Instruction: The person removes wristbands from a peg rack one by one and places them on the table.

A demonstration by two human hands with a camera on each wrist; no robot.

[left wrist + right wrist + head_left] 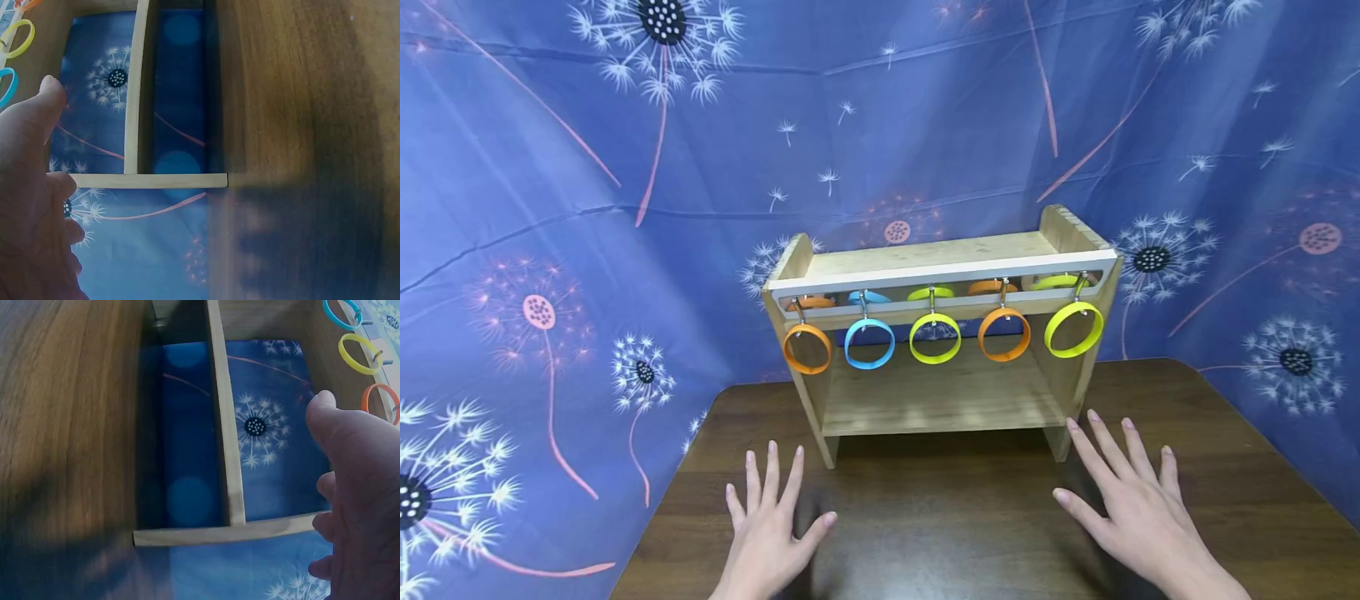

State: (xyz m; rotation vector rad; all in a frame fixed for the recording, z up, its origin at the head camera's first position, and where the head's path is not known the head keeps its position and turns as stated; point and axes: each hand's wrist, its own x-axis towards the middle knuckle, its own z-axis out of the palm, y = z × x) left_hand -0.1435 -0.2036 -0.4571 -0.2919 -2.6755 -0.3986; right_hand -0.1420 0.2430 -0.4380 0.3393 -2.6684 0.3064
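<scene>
My left hand [767, 529] is spread above the table at the front left, fingers straight, holding nothing. On the other side my right hand [1138, 504] is likewise spread, its fingertips near the right foot of a wooden shelf [940, 392]. Along the shelf's front rail, rings hang from metal hooks: an orange ring [807, 370], a blue ring [869, 365], a yellow-green ring [935, 360], a second orange ring [1004, 357] and a brighter yellow ring [1074, 353] at the right end. Neither hand touches a ring.
The shelf stands at the back of a dark brown wooden table [940, 517]. A white-edged strip [940, 271] with a reflective face runs behind the hooks. Blue cloth [887, 100] printed with dandelions hangs behind and at both sides.
</scene>
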